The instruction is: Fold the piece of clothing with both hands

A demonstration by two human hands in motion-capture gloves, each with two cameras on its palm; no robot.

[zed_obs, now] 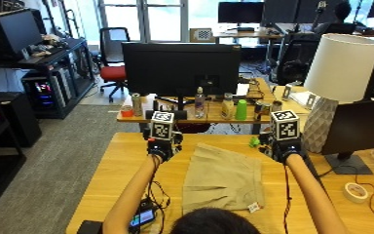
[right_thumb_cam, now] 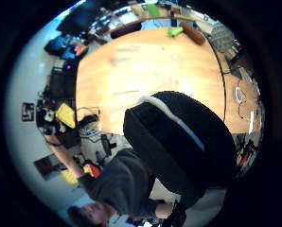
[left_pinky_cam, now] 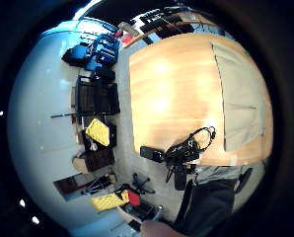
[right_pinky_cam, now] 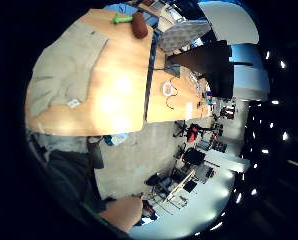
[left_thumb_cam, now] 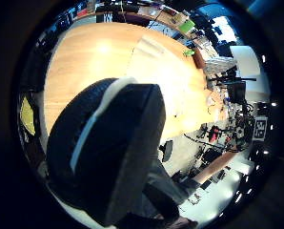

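A beige piece of clothing (zed_obs: pixel 222 178) lies flat on the wooden table (zed_obs: pixel 132 168) in front of me, with a white tag (zed_obs: pixel 255 207) at its near right corner. My left hand (zed_obs: pixel 161 147) hovers beyond its far left corner, off the cloth. My right hand (zed_obs: pixel 283 147) hovers beyond its far right corner. Neither hand holds anything. Both little finger side views look down from a height on the clothing (left_pinky_cam: pixel 240 94) (right_pinky_cam: pixel 64 65). A black gloved thumb (left_thumb_cam: pixel 108 157) (right_thumb_cam: pixel 179 137) covers much of each thumb side view.
A small green object (zed_obs: pixel 254 142) lies on the table by my right hand. A dark monitor (zed_obs: pixel 187 68) and bottles stand on the desk behind. A white lamp (zed_obs: pixel 339 73), a second screen (zed_obs: pixel 362 129) and a tape roll (zed_obs: pixel 354 191) are at the right. A cabled device (zed_obs: pixel 141 217) lies front left.
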